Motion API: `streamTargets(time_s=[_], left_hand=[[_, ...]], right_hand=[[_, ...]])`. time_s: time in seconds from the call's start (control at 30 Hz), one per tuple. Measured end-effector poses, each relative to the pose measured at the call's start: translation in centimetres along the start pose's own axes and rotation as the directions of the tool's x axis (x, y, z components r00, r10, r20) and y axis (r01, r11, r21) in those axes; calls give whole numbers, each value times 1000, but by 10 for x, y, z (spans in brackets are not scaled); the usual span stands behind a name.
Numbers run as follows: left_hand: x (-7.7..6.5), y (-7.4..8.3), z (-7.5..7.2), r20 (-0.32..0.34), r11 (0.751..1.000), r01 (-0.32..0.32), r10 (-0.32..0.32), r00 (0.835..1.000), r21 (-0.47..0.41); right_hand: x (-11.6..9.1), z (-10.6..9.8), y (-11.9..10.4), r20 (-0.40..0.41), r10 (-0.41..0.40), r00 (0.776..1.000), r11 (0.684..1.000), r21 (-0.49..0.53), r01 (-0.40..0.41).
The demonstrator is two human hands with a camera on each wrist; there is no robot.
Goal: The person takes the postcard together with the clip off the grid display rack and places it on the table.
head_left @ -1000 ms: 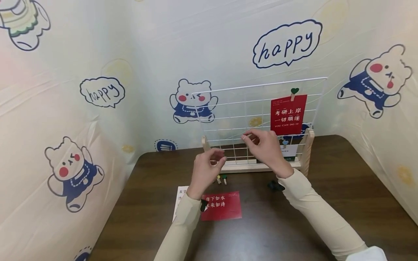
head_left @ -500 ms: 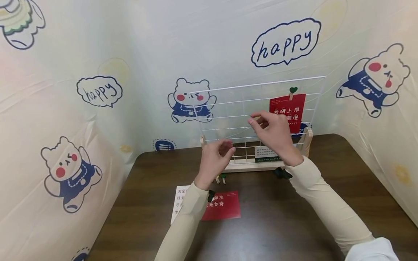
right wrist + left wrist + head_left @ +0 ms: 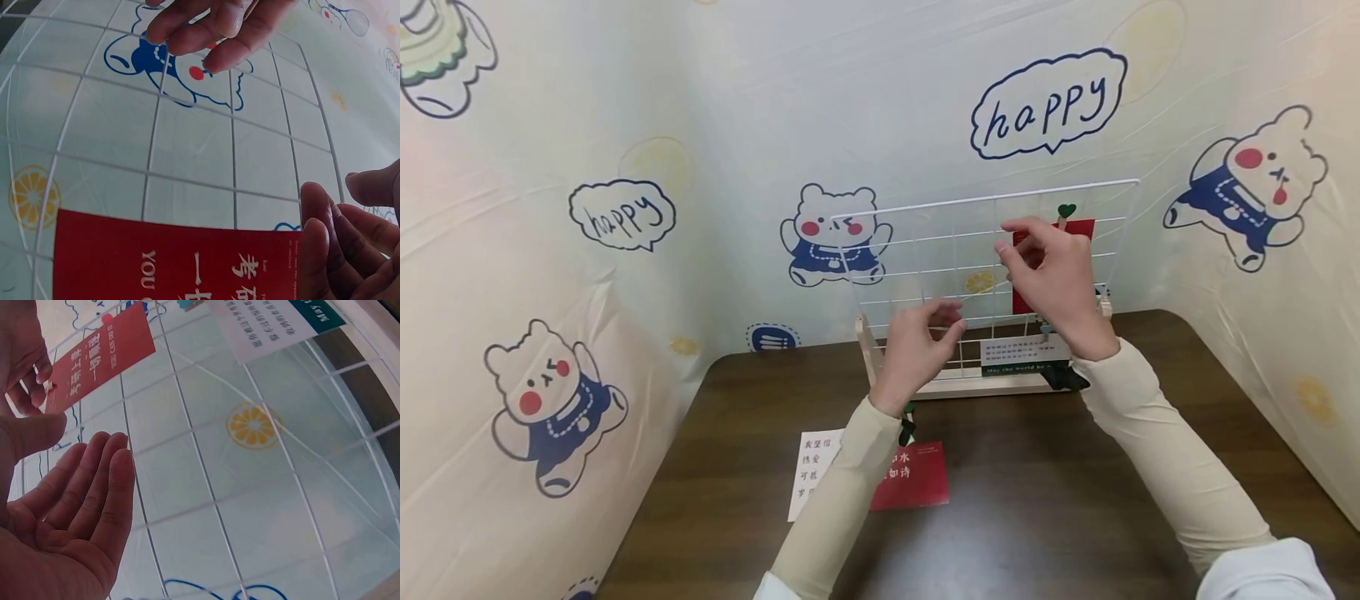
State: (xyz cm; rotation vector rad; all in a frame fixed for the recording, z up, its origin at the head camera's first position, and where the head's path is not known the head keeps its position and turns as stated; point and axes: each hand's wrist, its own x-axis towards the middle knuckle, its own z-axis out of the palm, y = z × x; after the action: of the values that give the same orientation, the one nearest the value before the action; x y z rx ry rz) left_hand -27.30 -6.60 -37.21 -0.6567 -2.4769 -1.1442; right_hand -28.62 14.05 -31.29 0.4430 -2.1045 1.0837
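Note:
A white wire grid (image 3: 957,258) stands upright in a wooden base (image 3: 947,388). My left hand (image 3: 921,354) hovers in front of its lower left part, fingers loosely bent and holding nothing. Higher up, my right hand (image 3: 1054,279) overlaps the red card (image 3: 1022,292) on the grid; its fingers are also bare. The right wrist view has the right fingertips (image 3: 312,215) right at the card's edge. A clothespin with a green heart (image 3: 1066,212) holds that card at the top. Below hangs a white and green card (image 3: 1011,354) under a clip with a blue heart (image 3: 1046,331).
On the brown table (image 3: 1037,500) lie a white card (image 3: 808,462) and a second red card (image 3: 917,487), both partly hidden by the left sleeve. A green-topped clip (image 3: 910,410) shows near the left wrist. A printed cloth (image 3: 730,100) surrounds the table.
My right hand has risen and gone right, from the middle of the grid to in front of the hanging red card. My left hand has moved up and right.

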Motion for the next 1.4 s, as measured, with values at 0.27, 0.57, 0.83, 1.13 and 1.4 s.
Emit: streamTargets(time_s=[0.27, 0.57, 0.83, 1.13, 1.4], left_hand=[[14, 11, 11, 16, 999, -35, 36, 999, -17], [28, 24, 22, 1, 996, -82, 82, 997, -26], [37, 31, 32, 12, 999, -55, 55, 998, 1], [41, 37, 41, 16, 1000, -21, 21, 1000, -2], [44, 39, 45, 12, 999, 3, -3, 1000, -42]], right_hand=[[10, -11, 1, -52, -10, 999, 1000, -13, 9], [15, -25, 6, -83, 14, 996, 1000, -10, -15], [18, -35, 11, -83, 40, 996, 998, -47, -44], [19, -42, 16, -81, 69, 994, 995, -71, -74], [21, -48, 20, -66, 98, 993, 991, -89, -104]])
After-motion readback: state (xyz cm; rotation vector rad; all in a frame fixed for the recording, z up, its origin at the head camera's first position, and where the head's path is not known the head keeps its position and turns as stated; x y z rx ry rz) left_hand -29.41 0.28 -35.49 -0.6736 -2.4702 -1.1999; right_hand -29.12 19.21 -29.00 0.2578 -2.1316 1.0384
